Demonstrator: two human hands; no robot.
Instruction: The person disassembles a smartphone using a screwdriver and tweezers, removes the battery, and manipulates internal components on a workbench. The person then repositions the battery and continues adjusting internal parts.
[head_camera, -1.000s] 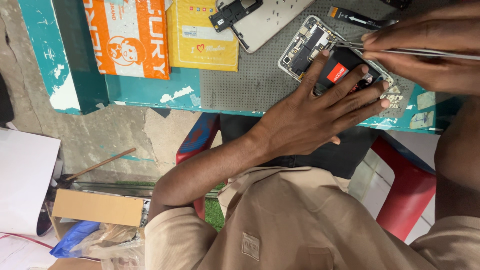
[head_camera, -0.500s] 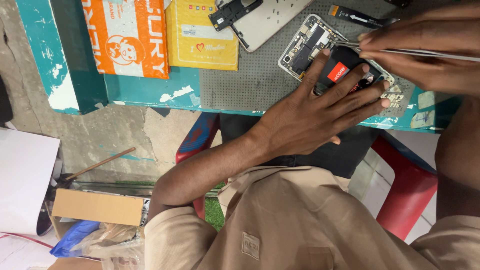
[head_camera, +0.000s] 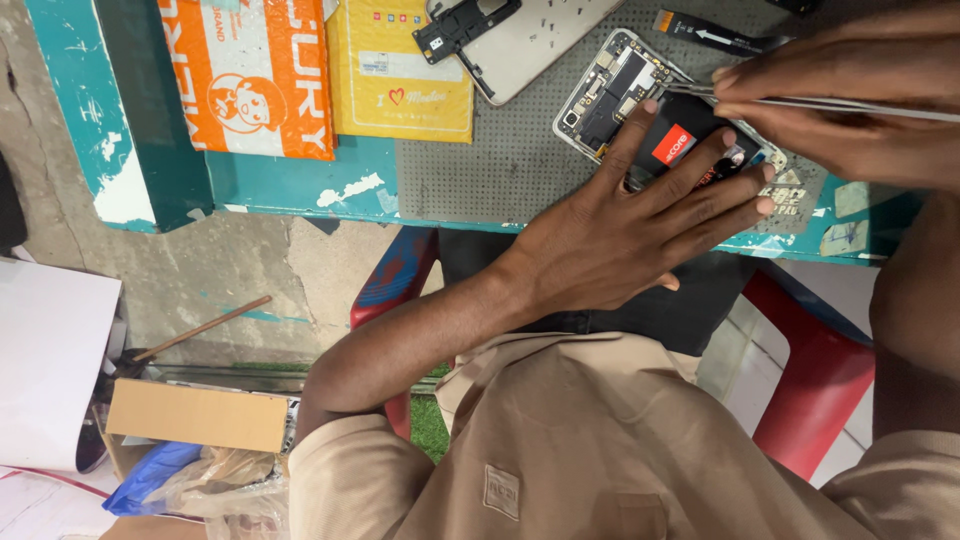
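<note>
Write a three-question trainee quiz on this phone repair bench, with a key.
1. True or false: the left hand rests flat on the opened phone.
2. What does the right hand hold? A) tweezers B) hammer C) brush
3. What colour is the packet beside the orange packet?

Key: 1 true; 2 A; 3 yellow.

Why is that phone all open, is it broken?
The phone lies on the grey mat with its back off, so its insides show. The left hand presses on it while the right hand holds tweezers to it. The table's teal paint is chipped.
</note>
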